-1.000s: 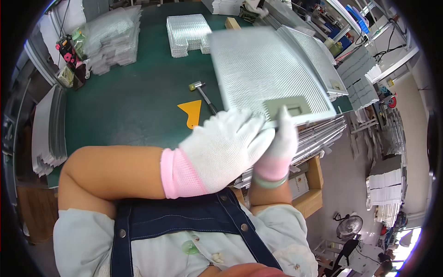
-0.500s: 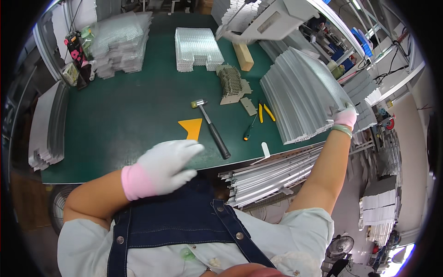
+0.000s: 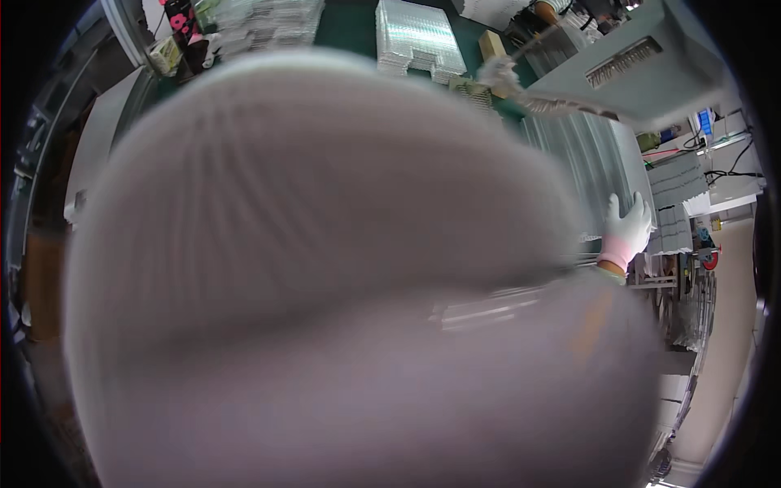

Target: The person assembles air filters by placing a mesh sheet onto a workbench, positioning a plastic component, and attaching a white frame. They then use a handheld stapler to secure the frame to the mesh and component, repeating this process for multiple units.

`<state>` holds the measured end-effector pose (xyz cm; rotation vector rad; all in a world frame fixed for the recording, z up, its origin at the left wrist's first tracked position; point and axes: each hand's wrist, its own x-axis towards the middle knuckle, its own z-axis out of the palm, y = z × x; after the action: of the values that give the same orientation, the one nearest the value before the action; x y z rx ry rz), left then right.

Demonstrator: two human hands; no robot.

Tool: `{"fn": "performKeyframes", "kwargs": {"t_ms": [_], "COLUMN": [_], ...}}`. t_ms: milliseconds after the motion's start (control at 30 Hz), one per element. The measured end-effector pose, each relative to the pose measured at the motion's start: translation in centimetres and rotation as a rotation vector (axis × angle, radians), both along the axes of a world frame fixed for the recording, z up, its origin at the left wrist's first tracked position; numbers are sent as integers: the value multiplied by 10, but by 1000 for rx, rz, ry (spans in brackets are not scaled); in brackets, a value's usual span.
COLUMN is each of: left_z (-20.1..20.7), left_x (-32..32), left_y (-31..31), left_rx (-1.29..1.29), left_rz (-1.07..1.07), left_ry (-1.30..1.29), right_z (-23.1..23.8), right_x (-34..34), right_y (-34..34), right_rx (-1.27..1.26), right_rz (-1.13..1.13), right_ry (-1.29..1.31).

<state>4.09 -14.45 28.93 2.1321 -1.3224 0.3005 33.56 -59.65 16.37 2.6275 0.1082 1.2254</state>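
Note:
A large, blurred whitish shape fills most of the view; it appears to be my left hand in its white glove, raised very close to the camera. Its fingers cannot be made out, nor whether it holds anything. At the right, my right hand wears a white glove with a pink cuff. Its thumb and fingers are apart, with nothing visible in them. Beside it is the stack of ribbed silvery sheets; whether the hand touches the stack I cannot tell. The hammer, yellow scraper, screwdriver and pliers are hidden behind the blur.
Toward the back of the green table are a stack of silvery notched panels, clear-wrapped panels and a wooden block. A pale grey machine arm overhangs the back right. Another person's forearm shows at the far edge.
My left hand has risen from the table's front edge to the camera, covering most of the view. My right hand's fingers have come off the sheet stack's edge and spread. The view has shifted.

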Motion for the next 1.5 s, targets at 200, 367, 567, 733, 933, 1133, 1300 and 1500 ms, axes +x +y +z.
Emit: {"fn": "performKeyframes", "kwargs": {"t_ms": [200, 367, 567, 733, 933, 1133, 1300, 1500], "left_z": [-26, -44, -55, -54, -45, -65, -179, -176], "left_x": [-20, -36, -42, -60, -86, -102, -143, -240], "left_y": [-18, -17, -8, 2, 27, 106, 354, 491], "left_rx": [199, 219, 240, 226, 154, 13, 246, 260], "left_rz": [125, 215, 247, 288, 365, 865, 1948, 2087], "left_ry": [27, 42, 29, 10, -71, -221, -131, 895], "right_z": [-8, 2, -3, 8, 9, -24, -161, -196], "right_x": [17, 18, 16, 23, 10, -64, -161, -190], "right_y": [-33, -38, -56, -38, -77, 71, 226, 318], "right_rx": [41, 134, 240, 130, 248, 182, 172, 133], "right_rz": [47, 141, 213, 179, 154, 417, 1048, 1096], "right_ry": [62, 105, 146, 214, 234, -170, 461, 495]}}
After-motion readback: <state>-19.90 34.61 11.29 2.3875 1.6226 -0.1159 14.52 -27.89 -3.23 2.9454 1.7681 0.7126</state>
